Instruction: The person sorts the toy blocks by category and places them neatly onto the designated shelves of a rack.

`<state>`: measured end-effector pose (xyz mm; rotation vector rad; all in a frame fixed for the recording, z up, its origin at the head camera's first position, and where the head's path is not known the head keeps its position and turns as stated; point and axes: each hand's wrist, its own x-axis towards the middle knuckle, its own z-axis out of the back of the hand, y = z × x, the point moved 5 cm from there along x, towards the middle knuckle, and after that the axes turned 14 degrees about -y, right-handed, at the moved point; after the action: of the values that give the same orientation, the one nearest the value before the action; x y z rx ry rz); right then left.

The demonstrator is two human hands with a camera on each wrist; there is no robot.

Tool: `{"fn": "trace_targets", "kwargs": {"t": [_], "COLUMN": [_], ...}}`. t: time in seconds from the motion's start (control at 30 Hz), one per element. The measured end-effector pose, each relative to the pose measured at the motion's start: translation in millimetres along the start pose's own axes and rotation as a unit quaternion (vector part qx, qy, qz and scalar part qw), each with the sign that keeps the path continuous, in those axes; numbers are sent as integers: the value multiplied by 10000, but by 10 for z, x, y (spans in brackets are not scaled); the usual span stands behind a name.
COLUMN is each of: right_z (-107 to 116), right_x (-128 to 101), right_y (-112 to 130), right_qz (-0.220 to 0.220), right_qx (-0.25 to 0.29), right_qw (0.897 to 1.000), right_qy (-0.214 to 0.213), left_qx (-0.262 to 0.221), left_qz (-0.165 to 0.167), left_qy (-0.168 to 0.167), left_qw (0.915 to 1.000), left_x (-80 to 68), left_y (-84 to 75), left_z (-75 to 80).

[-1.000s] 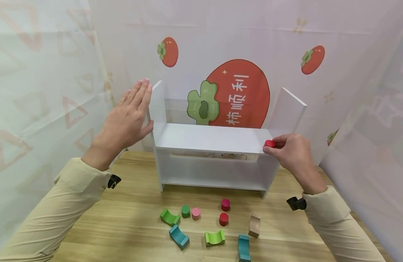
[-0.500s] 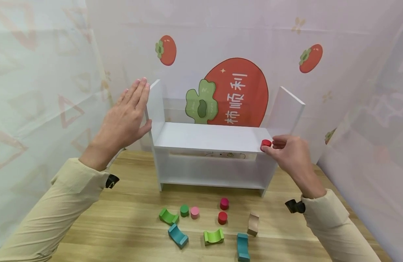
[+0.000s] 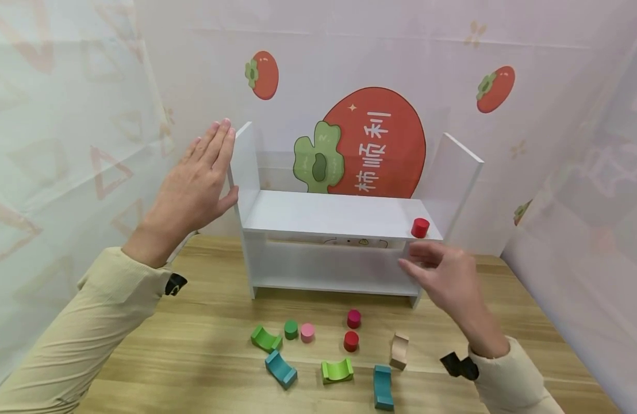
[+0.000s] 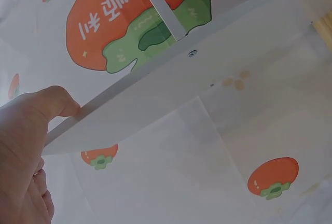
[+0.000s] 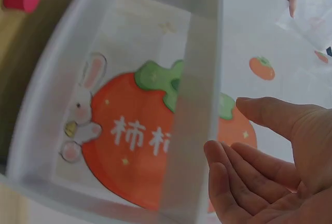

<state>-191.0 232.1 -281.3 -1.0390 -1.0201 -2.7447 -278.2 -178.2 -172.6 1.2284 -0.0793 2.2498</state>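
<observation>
A white two-tier shelf (image 3: pixel 323 215) with tall side panels stands on the wooden table. My left hand (image 3: pixel 191 184) rests against its left side panel (image 3: pixel 245 164), fingers straight along the outside. In the left wrist view the thumb (image 4: pixel 59 99) touches the panel's edge. A red cylinder block (image 3: pixel 420 227) stands upright on the upper board at the right front corner. Just below and in front of it is my right hand (image 3: pixel 442 276), holding nothing, with thumb and fingers apart. The right wrist view has the right hand's fingers (image 5: pixel 244 175) beside the shelf's edge.
Before the shelf lie green (image 3: pixel 291 329), pink (image 3: pixel 307 333), magenta (image 3: pixel 353 318) and red (image 3: pixel 351 341) cylinders. Nearer are curved blocks: green (image 3: pixel 267 339), lime (image 3: pixel 337 371), blue (image 3: pixel 280 369), teal (image 3: pixel 383 387) and tan (image 3: pixel 399 351). A printed curtain (image 3: pixel 318 46) hangs behind.
My right hand has let go of the red cylinder, which stays on the upper board, and has drawn back down toward me. The left hand stays at the side panel.
</observation>
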Motion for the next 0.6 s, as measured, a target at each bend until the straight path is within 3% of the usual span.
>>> {"fn": "trace_targets", "kwargs": {"t": [0.33, 0.6], "right_z": [-504, -898], "right_x": [-524, -887], "right_y": [-171, -315], "right_qz": [-615, -693], "right_qx": [565, 766], "right_qw": [9902, 9702], "right_qy": [1117, 2192], "left_qx": [-11, 6], "left_qz": [-5, 25], "left_qy": [18, 41], "left_qw": [10000, 10000], "left_x": [7, 5], "left_y": [-17, -12], "left_z": [9, 16]}}
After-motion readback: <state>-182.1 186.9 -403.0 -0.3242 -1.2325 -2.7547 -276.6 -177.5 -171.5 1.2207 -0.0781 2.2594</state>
